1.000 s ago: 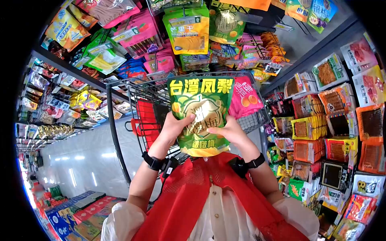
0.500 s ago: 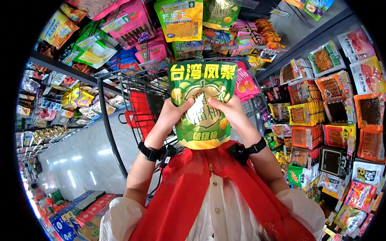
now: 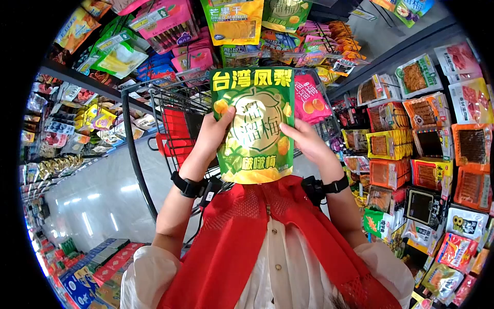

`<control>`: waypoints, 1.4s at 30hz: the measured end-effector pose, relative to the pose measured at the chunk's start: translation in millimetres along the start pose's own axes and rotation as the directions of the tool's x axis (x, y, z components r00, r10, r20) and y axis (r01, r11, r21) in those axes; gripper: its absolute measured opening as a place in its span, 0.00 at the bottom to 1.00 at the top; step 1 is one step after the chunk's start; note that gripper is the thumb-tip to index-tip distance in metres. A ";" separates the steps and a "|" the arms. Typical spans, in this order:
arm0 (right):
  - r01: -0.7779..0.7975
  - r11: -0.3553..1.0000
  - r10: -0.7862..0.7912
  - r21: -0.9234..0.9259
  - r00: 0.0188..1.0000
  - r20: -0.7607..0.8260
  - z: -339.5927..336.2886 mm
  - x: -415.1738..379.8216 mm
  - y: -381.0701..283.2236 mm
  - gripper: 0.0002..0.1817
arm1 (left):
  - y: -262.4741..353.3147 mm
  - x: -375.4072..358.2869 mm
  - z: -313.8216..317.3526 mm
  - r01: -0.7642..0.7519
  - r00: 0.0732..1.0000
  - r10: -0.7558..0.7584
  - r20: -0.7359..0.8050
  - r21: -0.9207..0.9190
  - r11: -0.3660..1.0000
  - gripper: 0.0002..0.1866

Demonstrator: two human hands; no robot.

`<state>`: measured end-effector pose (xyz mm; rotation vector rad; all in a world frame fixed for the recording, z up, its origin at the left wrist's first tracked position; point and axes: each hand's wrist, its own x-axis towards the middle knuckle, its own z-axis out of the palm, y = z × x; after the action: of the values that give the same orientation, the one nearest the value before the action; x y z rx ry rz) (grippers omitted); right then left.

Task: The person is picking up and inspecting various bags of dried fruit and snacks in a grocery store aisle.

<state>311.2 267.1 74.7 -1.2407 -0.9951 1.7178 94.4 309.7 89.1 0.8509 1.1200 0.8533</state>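
Observation:
A green pouch (image 3: 254,126) with yellow lettering faces me upright, close in front of my chest. At its left edge my left hand (image 3: 213,131) grips it, thumb on the front. The right edge is held by my right hand (image 3: 306,139), also with the thumb on the front; the other fingers of both hands are mostly behind the pouch. Just beyond it stands a black wire shopping cart (image 3: 131,149), where a pink pouch (image 3: 312,99) shows to the right of the green one.
A red item (image 3: 176,136) is in the cart's left part. Hanging snack packs, including a dried mango pouch (image 3: 234,23), fill the rack ahead. More packs (image 3: 432,162) hang on the right. Boxes (image 3: 98,273) stand at lower left beside the grey floor (image 3: 92,206).
The green pouch has shifted slightly left and up. My hands have moved apart, from thumbs near the middle of its front to its side edges.

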 end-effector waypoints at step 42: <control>0.521 -0.201 -0.697 -0.830 0.519 0.495 -4.3 -43.1 -30.2 0.08 | -23.9 25.9 -32.2 0.494 0.850 -0.192 0.491 -0.616 0.613 0.35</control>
<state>329.2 240.3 116.5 -1.0623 -2.2834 -0.0972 72.0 327.1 50.7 0.0823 0.4767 0.6673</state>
